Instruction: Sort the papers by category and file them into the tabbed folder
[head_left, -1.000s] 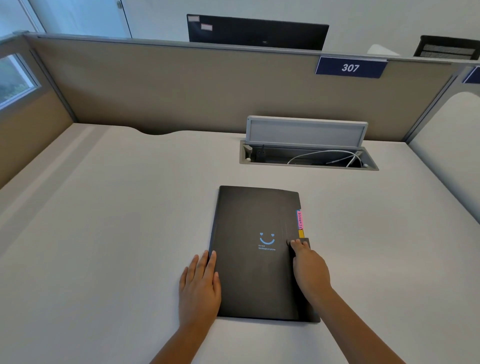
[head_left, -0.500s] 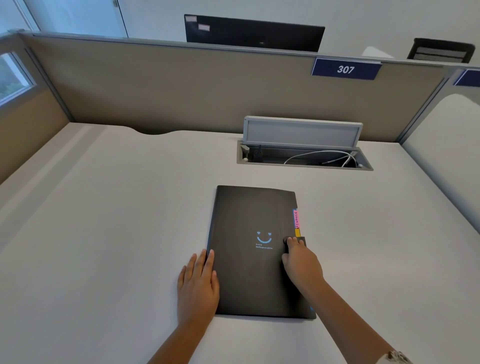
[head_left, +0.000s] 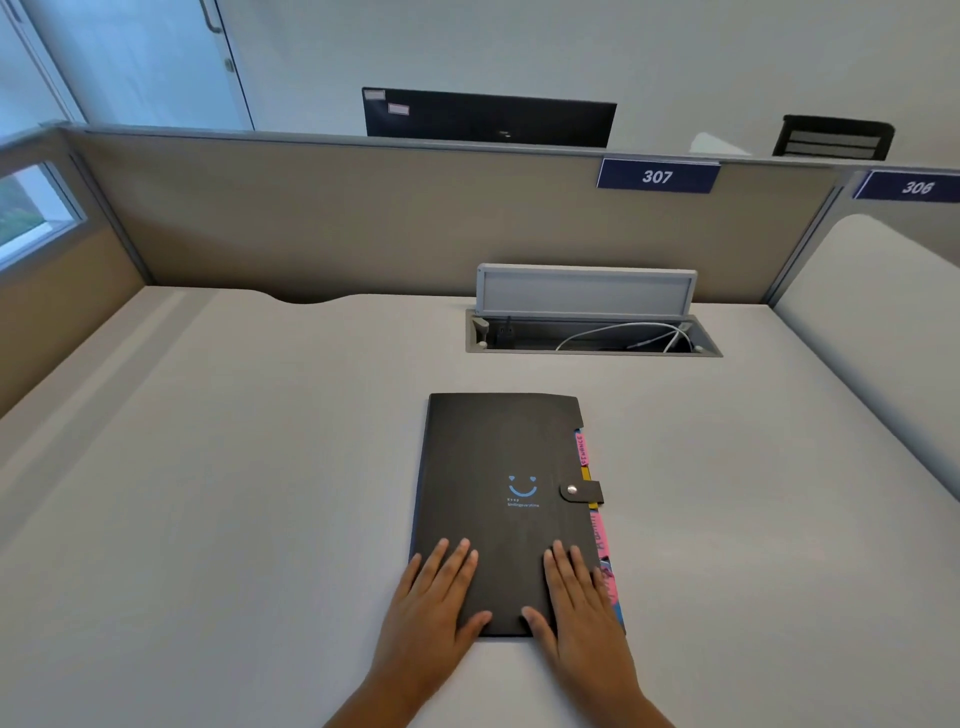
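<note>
Folder (head_left: 498, 467) snapped closed on desk (head_left: 234, 493), both hands' fingers (head_left: 452, 561) flat on it, cable tray (head_left: 592, 338) open behind

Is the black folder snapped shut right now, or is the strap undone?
Shut. The folder lies flat and closed, and its strap wraps over the right edge onto the cover, with the snap showing on it.

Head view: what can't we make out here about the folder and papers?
- Papers: none in sight; the shut folder cover hides any contents.
- Tabs: only slivers show past the cover's right edge; the lower ones are blurred and partly under the right hand.
- Small print under the smile logo: too small to read.
- Folder's near left corner: covered by the left hand.
- Cable tray: its inside is dark, mostly hidden.
</note>
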